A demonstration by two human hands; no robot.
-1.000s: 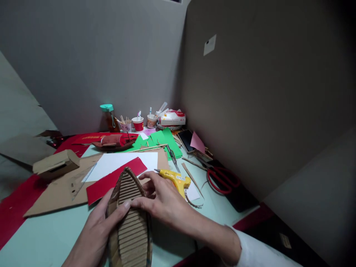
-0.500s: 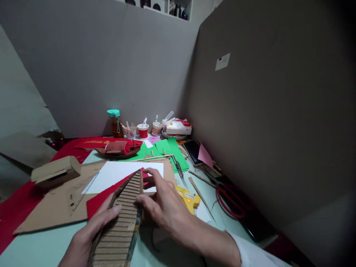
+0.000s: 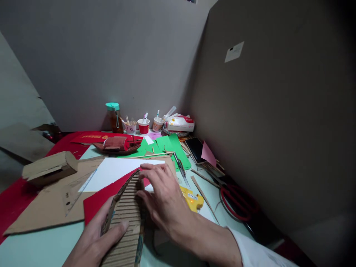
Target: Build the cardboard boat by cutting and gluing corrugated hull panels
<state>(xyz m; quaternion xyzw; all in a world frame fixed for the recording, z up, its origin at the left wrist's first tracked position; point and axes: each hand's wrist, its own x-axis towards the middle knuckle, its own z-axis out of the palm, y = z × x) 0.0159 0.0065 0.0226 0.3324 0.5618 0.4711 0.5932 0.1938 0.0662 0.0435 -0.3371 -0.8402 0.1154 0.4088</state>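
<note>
A boat-shaped hull of corrugated cardboard (image 3: 126,218) lies pointed away from me on the pale green table (image 3: 39,244). My left hand (image 3: 96,241) wraps its left side from below, with the thumb pressed on the ribbed top. My right hand (image 3: 161,198) lies against the hull's right side near the tip, fingers stretched forward and touching it. A yellow glue gun (image 3: 192,198) sits just right of my right hand, partly hidden by it.
Red paper (image 3: 96,198), a white sheet (image 3: 111,171) and flat cardboard with a clear ruler (image 3: 75,191) lie ahead. Further off are a small model boat (image 3: 116,144), green paper, cups, a bottle (image 3: 113,116), a phone, a knife and red scissors (image 3: 236,204). Grey partitions close the back and right.
The hull has tipped from lying flat to leaning on its side and slid left. My right hand has moved from its top to its right flank; my left thumb has shifted lower.
</note>
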